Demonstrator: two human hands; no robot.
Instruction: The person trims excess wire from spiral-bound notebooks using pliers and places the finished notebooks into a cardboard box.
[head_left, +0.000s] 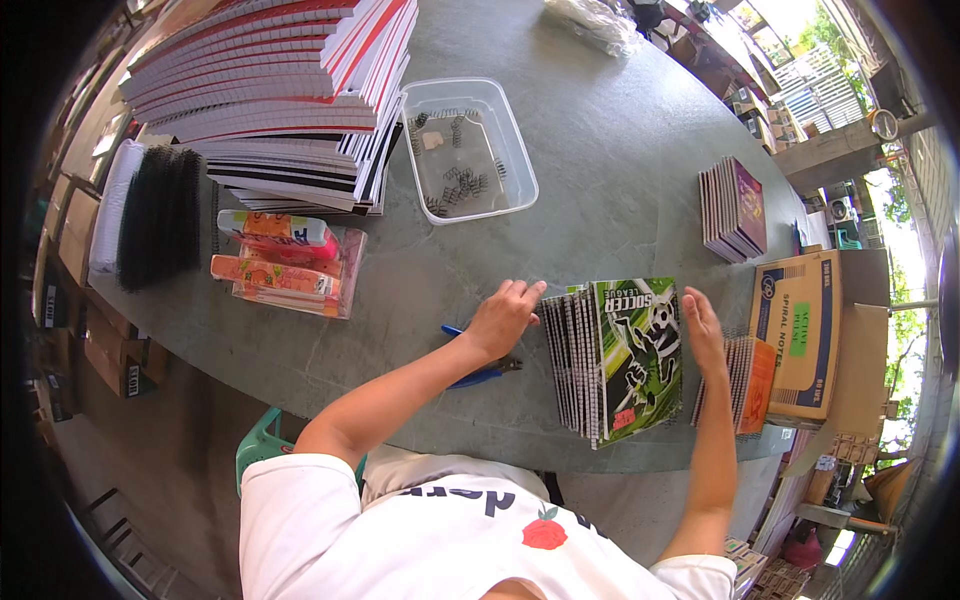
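The person's left hand (508, 318) is free, fingers loosely bent, just beside the upper left of a stack of green spiral notebooks (640, 365) on the grey table (600, 170). The right hand (706, 330) is unclenched, fingers extended along the stack's right edge; whether it touches cannot be told. Blue-handled pliers (478, 377) lie partly under the left forearm.

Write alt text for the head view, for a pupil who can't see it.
A person's left hand and right hand flank a green-topped stack of spiral notebooks on a gray table. Blue-handled pliers lie partly hidden by the left forearm; a clear tub of dark coils sits farther back, a cardboard box at right.
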